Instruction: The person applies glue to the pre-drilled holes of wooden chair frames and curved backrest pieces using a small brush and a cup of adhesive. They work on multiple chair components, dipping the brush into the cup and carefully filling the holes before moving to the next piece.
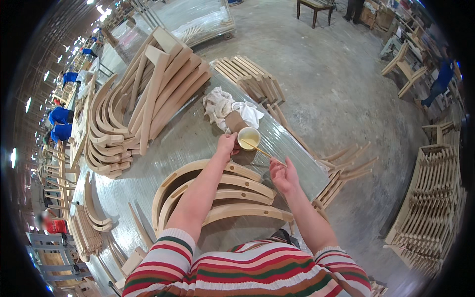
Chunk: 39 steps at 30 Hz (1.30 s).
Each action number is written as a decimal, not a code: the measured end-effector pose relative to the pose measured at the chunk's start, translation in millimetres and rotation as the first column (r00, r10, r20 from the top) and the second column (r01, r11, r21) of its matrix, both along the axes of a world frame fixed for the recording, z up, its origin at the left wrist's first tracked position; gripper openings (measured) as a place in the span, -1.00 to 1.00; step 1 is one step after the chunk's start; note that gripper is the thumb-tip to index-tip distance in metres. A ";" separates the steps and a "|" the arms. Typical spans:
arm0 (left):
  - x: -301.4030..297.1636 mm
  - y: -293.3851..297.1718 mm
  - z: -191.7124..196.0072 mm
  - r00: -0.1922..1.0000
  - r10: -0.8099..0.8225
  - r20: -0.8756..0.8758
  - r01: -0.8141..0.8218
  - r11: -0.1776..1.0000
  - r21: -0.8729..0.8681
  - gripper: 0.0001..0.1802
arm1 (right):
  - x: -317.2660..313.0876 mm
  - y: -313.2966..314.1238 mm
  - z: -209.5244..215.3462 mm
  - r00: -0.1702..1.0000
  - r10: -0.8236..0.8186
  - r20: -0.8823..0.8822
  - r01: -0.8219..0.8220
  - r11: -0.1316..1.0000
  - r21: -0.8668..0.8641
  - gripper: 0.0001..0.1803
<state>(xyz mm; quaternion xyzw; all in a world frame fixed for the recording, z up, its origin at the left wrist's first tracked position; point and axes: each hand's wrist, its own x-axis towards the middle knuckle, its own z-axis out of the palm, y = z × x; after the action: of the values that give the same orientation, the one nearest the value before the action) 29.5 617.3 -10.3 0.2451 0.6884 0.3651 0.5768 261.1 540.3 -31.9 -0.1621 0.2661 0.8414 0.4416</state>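
A furniture-making workshop: stacks of curved wooden chair parts [133, 114] cover the surface [188, 138] beyond the fingers, slatted frames [430, 203] line the concrete floor [336, 84].

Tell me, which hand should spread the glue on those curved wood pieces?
Probably the right hand. It already holds the thin stick, whose tip sits in the glue cup. The left hand is busy gripping the cup's side. The curved wood pieces lie just below both hands.
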 end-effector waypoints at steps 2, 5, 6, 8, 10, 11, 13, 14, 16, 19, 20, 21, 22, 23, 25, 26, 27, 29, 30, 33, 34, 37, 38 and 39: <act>4.5 1.1 4.7 1.000 -0.014 0.013 0.015 1.000 -0.013 -0.78 | -2.8 8.2 0.2 0.988 -0.058 0.144 0.050 0.997 0.059 -0.58; 16.1 -9.8 14.4 0.998 0.036 0.049 -0.043 0.990 0.136 -0.81 | -0.2 16.8 13.7 0.900 -0.160 0.407 0.078 0.974 0.211 -0.74; 17.0 -16.9 18.7 0.995 0.070 0.069 -0.083 0.974 0.210 -0.82 | 6.7 15.9 24.5 0.856 -0.215 0.470 0.082 0.954 0.288 -0.78; 7.5 -34.1 34.1 0.993 0.042 0.108 -0.076 0.942 0.328 -0.83 | 14.7 14.9 56.9 0.752 -0.317 0.577 0.010 0.882 0.472 -0.84; 1.3 -52.3 61.6 0.986 0.010 0.164 -0.072 0.923 0.378 -0.85 | 20.9 17.2 91.5 0.623 -0.445 0.643 -0.132 0.750 0.648 -0.87; -8.8 -68.5 71.2 0.976 0.029 0.216 -0.111 0.918 0.380 -0.84 | 17.5 15.2 111.1 0.611 -0.451 0.650 -0.222 0.691 0.688 -0.89; -23.6 -103.8 90.5 0.946 0.061 0.320 -0.189 0.903 0.386 -0.80 | 4.9 6.2 150.4 0.592 -0.471 0.654 -0.391 0.542 0.744 -0.91; -23.4 -122.5 96.1 0.833 0.039 0.552 -0.312 0.857 0.410 -0.65 | -2.5 0.8 162.4 0.576 -0.495 0.650 -0.479 0.440 0.760 -0.91; -25.1 -160.6 104.3 0.605 0.014 0.796 -0.427 0.850 0.309 -0.50 | -21.9 -13.0 183.8 0.570 -0.538 0.620 -0.627 0.203 0.752 -0.92; -29.1 -215.5 98.0 0.496 -0.057 0.867 -0.464 0.826 0.320 -0.44 | -59.4 -44.1 205.9 0.555 -0.462 0.691 -0.791 -0.037 0.611 -0.93; -23.6 -229.5 106.6 0.478 0.028 0.878 -0.516 0.818 0.255 -0.43 | -67.0 -49.2 206.7 0.524 -0.472 0.709 -0.831 -0.104 0.546 -0.89; -21.6 -243.2 105.9 0.497 0.083 0.864 -0.566 0.786 0.250 -0.44 | -75.6 -55.8 208.1 0.545 -0.495 0.676 -0.830 -0.207 0.518 -0.89; -19.9 -258.0 112.5 0.532 0.155 0.833 -0.590 0.773 0.234 -0.46 | -84.2 -63.5 210.7 0.569 -0.516 0.640 -0.821 -0.309 0.480 -0.90; -18.6 -273.7 119.8 0.561 0.226 0.796 -0.612 0.761 0.216 -0.48 | -91.0 -70.7 212.2 0.595 -0.532 0.602 -0.804 -0.404 0.437 -0.90; -19.9 -303.1 130.1 0.588 0.315 0.745 -0.629 0.757 0.177 -0.49 | -104.4 -83.2 210.8 0.633 -0.467 0.617 -0.771 -0.455 0.446 -0.91; -20.8 -319.0 132.0 0.600 0.358 0.715 -0.637 0.754 0.158 -0.50 | -110.0 -90.9 212.7 0.649 -0.421 0.635 -0.757 -0.442 0.481 -0.90; -20.8 -335.6 132.4 0.605 0.350 0.715 -0.644 0.743 0.182 -0.50 | -115.1 -98.7 214.8 0.661 -0.375 0.650 -0.746 -0.425 0.514 -0.90; -19.6 -363.8 137.1 0.619 0.326 0.715 -0.653 0.719 0.238 -0.51 | -123.2 -111.4 224.8 0.659 -0.425 0.620 -0.748 -0.449 0.488 -0.90; -20.0 -376.3 139.6 0.584 0.394 0.710 -0.684 0.710 0.168 -0.49 | -125.3 -114.7 229.4 0.654 -0.525 0.544 -0.752 -0.528 0.395 -0.91; -26.1 -415.6 143.2 0.601 0.370 0.708 -0.694 0.680 0.234 -0.48 | -134.0 -141.4 244.0 0.735 -0.598 0.318 -0.670 -0.712 0.209 -0.89; -30.9 -430.5 140.6 0.578 0.383 0.721 -0.717 0.660 0.225 -0.49 | -137.5 -153.5 248.9 0.796 -0.535 0.283 -0.592 -0.785 0.183 -0.89; -42.8 -472.6 135.6 0.526 0.427 0.736 -0.775 0.596 0.209 -0.50 | -150.0 -186.4 264.5 0.891 -0.368 0.266 -0.405 -0.909 0.097 -0.87; -44.8 -486.3 135.4 0.522 0.450 0.725 -0.790 0.575 0.212 -0.51 | -153.9 -198.1 265.3 0.904 -0.356 0.237 -0.387 -0.917 0.099 -0.87; -46.8 -499.4 135.3 0.516 0.473 0.714 -0.805 0.554 0.215 -0.51 | -158.8 -209.0 265.3 0.916 -0.342 0.209 -0.368 -0.924 0.102 -0.87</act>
<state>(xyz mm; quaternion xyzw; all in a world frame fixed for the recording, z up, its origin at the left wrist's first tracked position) -17.3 118.0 125.0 -0.0173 0.3889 0.7867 0.4791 102.3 331.3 233.4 0.2418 -0.8984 0.3305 0.1585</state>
